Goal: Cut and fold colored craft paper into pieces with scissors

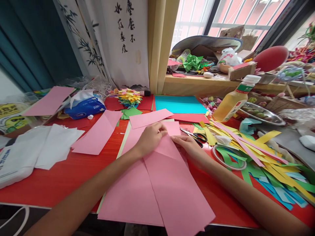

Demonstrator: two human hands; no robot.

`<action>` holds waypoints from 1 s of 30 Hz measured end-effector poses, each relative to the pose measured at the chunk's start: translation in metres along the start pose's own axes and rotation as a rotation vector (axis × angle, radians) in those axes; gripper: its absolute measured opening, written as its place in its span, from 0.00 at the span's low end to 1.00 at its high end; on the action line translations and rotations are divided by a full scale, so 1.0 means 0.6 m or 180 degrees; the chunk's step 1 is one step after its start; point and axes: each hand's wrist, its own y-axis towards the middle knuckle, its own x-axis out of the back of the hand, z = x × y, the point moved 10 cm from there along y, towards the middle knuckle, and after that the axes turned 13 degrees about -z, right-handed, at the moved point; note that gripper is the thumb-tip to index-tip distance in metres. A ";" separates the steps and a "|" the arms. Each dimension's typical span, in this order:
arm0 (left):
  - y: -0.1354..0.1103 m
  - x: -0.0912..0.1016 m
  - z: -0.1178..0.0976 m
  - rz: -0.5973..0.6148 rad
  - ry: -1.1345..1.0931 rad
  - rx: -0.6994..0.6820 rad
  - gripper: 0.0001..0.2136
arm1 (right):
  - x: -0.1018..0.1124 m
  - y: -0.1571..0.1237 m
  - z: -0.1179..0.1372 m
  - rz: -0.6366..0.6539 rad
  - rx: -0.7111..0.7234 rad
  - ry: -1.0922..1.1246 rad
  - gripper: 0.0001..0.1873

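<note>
My left hand [152, 137] is closed in a pinch at the top edge of a pink sheet of paper [178, 183]. On that sheet's upper right edge, the thumb and finger of my right hand [189, 148] also grip it. The sheet lies slanted, its lower end reaching the table's front edge. Beneath it are more pink sheets [128, 193] with a pale green edge showing on the left. A pink strip [150, 118] rests across the top of the stack. Black-handled scissors [200, 137] lie just beyond my right hand.
Left on the red table [73, 178] are a pink piece [98, 134], a blue tissue pack [85, 106] and white sheets [54, 146]. Rightward lie a tape roll [228, 157], coloured paper strips [275, 170] and a juice bottle [232, 101]. Blue paper [180, 104] lies behind.
</note>
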 end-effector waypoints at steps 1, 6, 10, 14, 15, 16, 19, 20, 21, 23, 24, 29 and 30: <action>-0.006 -0.007 -0.003 0.0020 -0.0041 0.0038 0.04 | 0.004 0.001 0.002 -0.0064 0.0054 0.0000 0.14; -0.019 -0.016 0.000 0.0122 -0.0265 0.0259 0.04 | 0.020 0.006 0.005 -0.0369 0.0147 -0.0149 0.11; -0.023 -0.017 0.001 0.0075 -0.0338 0.0280 0.05 | 0.022 0.006 0.011 -0.0444 0.0350 -0.0356 0.11; -0.026 -0.012 -0.004 -0.0126 -0.0255 0.0147 0.05 | 0.027 0.004 0.013 -0.0599 0.0453 -0.0590 0.12; -0.026 -0.010 -0.005 -0.0173 -0.0199 0.0119 0.04 | 0.028 0.002 0.014 -0.0658 0.0453 -0.0630 0.12; -0.026 -0.009 -0.006 -0.0215 -0.0140 0.0093 0.04 | 0.029 0.000 0.015 -0.0715 0.0446 -0.0652 0.12; -0.026 -0.005 -0.011 -0.0291 0.0006 0.0034 0.04 | 0.029 -0.005 0.018 -0.0814 0.0384 -0.0587 0.10; -0.026 -0.004 -0.013 -0.0306 0.0041 0.0016 0.04 | 0.028 -0.007 0.020 -0.0828 0.0386 -0.0537 0.09; -0.026 -0.004 -0.016 -0.0313 0.0076 -0.0005 0.04 | 0.027 -0.007 0.023 -0.0834 0.0407 -0.0479 0.09; -0.026 -0.004 -0.020 -0.0319 0.0154 -0.0060 0.04 | 0.025 -0.008 0.026 -0.0797 0.0438 -0.0354 0.09; -0.026 -0.004 -0.022 -0.0317 0.0191 -0.0094 0.04 | 0.024 -0.007 0.024 -0.0762 0.0426 -0.0290 0.09; -0.015 0.013 -0.018 -0.0493 0.0322 -0.0151 0.05 | 0.025 0.000 0.002 -0.0700 0.0210 -0.0066 0.08; -0.011 0.020 -0.015 -0.0557 0.0327 -0.0139 0.05 | 0.026 0.001 -0.002 -0.0706 0.0177 -0.0075 0.08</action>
